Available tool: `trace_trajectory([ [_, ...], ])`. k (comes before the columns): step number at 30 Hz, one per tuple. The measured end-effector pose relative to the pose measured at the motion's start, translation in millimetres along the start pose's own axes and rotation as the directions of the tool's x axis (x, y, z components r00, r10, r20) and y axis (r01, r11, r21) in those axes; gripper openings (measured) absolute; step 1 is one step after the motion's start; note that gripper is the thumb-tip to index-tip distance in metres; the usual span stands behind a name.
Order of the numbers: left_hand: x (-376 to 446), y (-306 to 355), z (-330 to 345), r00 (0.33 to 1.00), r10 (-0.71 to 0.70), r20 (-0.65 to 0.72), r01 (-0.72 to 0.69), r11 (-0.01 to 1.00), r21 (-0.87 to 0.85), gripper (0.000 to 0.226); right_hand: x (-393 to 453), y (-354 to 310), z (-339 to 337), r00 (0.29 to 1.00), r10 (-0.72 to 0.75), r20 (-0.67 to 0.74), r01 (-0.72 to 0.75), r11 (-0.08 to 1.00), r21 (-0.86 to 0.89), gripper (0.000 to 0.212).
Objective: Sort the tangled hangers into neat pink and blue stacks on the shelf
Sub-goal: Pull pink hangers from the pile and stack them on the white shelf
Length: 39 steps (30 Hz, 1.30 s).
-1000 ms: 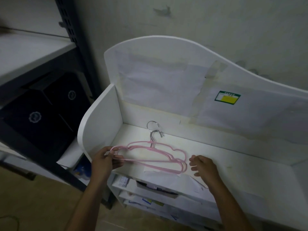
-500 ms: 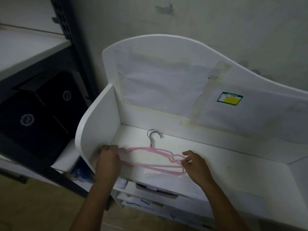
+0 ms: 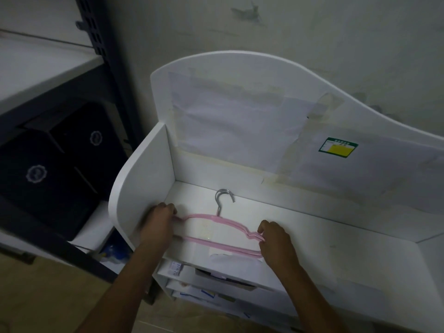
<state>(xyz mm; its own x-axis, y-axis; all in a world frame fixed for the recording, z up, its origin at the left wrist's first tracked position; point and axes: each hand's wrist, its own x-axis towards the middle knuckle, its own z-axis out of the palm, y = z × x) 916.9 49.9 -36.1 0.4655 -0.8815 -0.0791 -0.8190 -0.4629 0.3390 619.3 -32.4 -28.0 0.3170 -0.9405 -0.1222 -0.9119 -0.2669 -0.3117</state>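
Gripping pink hangers (image 3: 217, 230) — left hand (image 3: 159, 221), right hand (image 3: 276, 241)

No legible text was found at this moment. A green-bordered label (image 3: 338, 147) with a yellow field stood on the paper sheet (image 3: 374, 164) taped to the right part of the white shelf's back panel (image 3: 216, 66); a line of characters ran along its green top band, too small to read. Two dark boxes (image 3: 48, 179) on the rack to the left each bore a pale round scalloped emblem (image 3: 36, 174) (its inner marks were blurred). Printed slips on the lower shelves (image 3: 176, 269), near the front edge, showed print too small to read.
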Motion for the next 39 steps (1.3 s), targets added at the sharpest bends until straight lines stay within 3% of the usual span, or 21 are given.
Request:
trace_trajectory([
  [10,4,6,-7,0.999,0.042,0.025,-0.045,0.991,0.129,0.023,7,-14,-12,0.995,0.044,0.088,-0.025,0.979,-0.203,0.013],
  [16,12,1,-1,0.983,0.161,0.092,-0.172,0.977,0.126,0.032,8,-17,-3,0.991,-0.104,0.088,0.12,0.972,-0.204,0.013],
  [22,19,0,-3,0.98,0.149,0.134,-0.169,0.974,0.149,0.024,10,-16,-7,0.985,-0.134,0.11,0.16,0.949,-0.27,0.016],
  [27,14,3,0,0.976,0.189,0.108,-0.211,0.945,0.249,0.022,15,-12,-5,0.98,-0.158,0.119,0.181,0.961,-0.21,0.02],
  [33,9,5,1,0.977,0.206,0.06,-0.214,0.948,0.236,0.021,14,-11,-3,0.98,-0.168,0.105,0.184,0.969,-0.167,0.024],
  [39,5,5,0,0.983,0.169,0.074,-0.179,0.973,0.145,0.03,8,-1,1,0.983,-0.169,0.066,0.172,0.984,-0.047,0.008],
])
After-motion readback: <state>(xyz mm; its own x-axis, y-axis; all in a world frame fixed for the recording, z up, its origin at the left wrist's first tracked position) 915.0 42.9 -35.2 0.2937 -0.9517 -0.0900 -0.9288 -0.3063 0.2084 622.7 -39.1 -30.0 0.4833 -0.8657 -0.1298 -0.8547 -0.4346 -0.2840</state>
